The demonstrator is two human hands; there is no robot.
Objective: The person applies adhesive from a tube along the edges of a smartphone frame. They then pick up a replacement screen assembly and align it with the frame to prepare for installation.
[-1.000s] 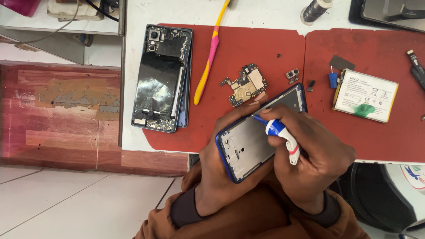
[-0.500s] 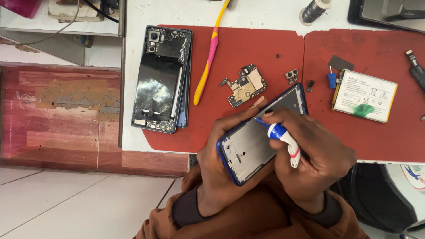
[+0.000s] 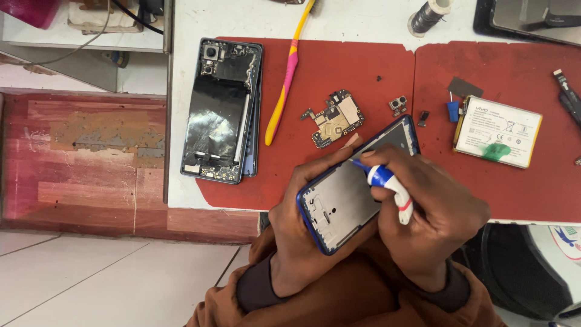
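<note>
White counter carries two red mats, and on them lie an opened phone body with its dark shielding exposed, a yellow and pink toothbrush, a small circuit board, a tiny camera module and a white battery with a green mark. A spool of dark wire stands near the far edge, and a dark tray is cut off by the upper right corner. Nothing lies between the mats' parts and the hands. The far end of the blue phone frame is partly covered by fingers, and the tool's tip is too small to make out. The left hand is wrapped around the frame from below, gripping it tilted just above the counter's near edge. The right hand is closed on a blue and white tool, whose tip touches the frame's inner face.
</note>
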